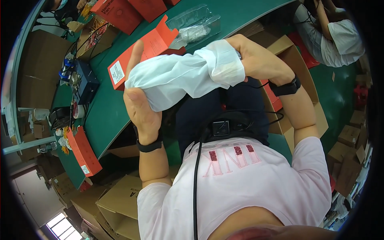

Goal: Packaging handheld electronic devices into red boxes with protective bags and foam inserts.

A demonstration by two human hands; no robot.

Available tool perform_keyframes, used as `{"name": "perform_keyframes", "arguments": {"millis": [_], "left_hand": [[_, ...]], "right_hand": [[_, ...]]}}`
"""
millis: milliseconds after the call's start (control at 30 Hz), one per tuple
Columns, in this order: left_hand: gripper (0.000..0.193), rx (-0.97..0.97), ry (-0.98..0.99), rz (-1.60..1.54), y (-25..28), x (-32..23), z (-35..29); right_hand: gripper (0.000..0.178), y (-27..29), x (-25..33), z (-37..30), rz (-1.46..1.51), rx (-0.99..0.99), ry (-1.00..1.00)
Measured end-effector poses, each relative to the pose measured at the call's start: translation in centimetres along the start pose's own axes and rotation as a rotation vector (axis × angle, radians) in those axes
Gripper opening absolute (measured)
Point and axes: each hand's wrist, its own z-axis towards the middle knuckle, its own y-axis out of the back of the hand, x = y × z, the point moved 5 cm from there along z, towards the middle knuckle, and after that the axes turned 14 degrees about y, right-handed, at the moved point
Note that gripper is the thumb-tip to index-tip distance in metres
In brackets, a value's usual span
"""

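Note:
A long item in a thin, creased white bag [176, 76] is held over the near edge of the green table, above my lap. What the bag covers is hidden. My left hand [142, 108] grips its wider left end between the thumb and fingers. Around the folded, bunched right end is my right hand [260, 60], with part of its fingers out of sight behind the bag. Just beyond the bag lies an open red box [144, 48] with its flap raised. Beside that box is a clear plastic tray [196, 30] holding something in crumpled clear wrap.
More red boxes [117, 16] stand at the far side of the green table [106, 110]. A blue device [85, 82] with cables sits at the left. Open cardboard cartons [306, 86] flank me. Another person [334, 36] sits at the upper right.

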Motion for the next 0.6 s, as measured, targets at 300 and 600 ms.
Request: {"name": "perform_keyframes", "arguments": {"millis": [300, 600], "left_hand": [[0.048, -0.618, -0.137, -0.001, 5.2, -0.4, 1.1], [0.094, 0.209, 0.383, -1.187, -2.1, 2.2, -0.5]], "right_hand": [[0.039, -2.2, 1.4, -1.9, 0.108, -0.319, 0.138], [0.047, -4.4, 1.4, -1.2, -0.021, -0.442, 0.328]]}}
